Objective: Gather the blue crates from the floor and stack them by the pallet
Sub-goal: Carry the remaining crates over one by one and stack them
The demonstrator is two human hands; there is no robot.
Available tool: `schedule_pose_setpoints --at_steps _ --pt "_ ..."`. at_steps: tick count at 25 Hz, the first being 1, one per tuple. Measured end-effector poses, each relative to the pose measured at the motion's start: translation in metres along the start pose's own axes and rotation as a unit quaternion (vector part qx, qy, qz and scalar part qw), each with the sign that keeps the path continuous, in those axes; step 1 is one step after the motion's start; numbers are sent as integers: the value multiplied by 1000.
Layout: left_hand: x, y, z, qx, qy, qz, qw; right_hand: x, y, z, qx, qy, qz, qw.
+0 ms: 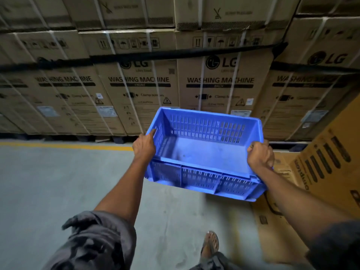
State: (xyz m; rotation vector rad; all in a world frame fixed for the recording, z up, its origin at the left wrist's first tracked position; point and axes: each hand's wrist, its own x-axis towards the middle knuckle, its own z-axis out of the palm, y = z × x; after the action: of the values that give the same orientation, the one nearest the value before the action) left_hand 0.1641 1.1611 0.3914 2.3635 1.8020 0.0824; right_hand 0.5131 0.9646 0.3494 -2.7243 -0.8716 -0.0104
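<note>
The blue crate (202, 151) is off the floor, carried in the air in front of the person, near the middle of the view and a little to the right. It is empty, its slotted walls and bare bottom showing, and it tilts so the open top faces back toward the person. It may be two crates nested, since a second rim seems to show along the near edge, but I cannot tell for sure.

The left hand (145, 146) is closed over the left short rim, with fingers hooked through toward the inside wall. The right hand (260, 156) is wrapped in a fist over the right rim at the near corner. Both hands hold the crate and nothing else.

Beyond the crate, on the far side, stands a wall of strapped washing machine boxes (220, 82) on dark pallets (118, 138), with a yellow line (64, 146) painted on the grey floor (58, 182) in front. To the right lie more cardboard boxes (327, 162), close to the crate's right end. A sandalled foot (211, 243) shows at the near edge.

The likely troubles: the right end of the crate could knock the boxes on the right, which lie very close. The tilt could let a nested crate slide out. The crate also hides the floor just ahead, so the person might trip on a pallet edge.
</note>
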Motion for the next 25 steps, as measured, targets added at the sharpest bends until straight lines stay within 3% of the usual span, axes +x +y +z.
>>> schedule_pose_setpoints --at_steps 4,11,20,25 --pt "43 15 26 28 -13 -23 999 57 -16 16 2 0 -37 999" --pt "151 25 19 -31 1 -71 997 173 -82 23 65 -45 -86 993" --pt "317 -6 101 -45 -26 -87 995 280 -162 148 80 -61 -97 990" --pt "351 -16 139 -69 -2 -72 995 291 -177 197 86 -59 -65 992"
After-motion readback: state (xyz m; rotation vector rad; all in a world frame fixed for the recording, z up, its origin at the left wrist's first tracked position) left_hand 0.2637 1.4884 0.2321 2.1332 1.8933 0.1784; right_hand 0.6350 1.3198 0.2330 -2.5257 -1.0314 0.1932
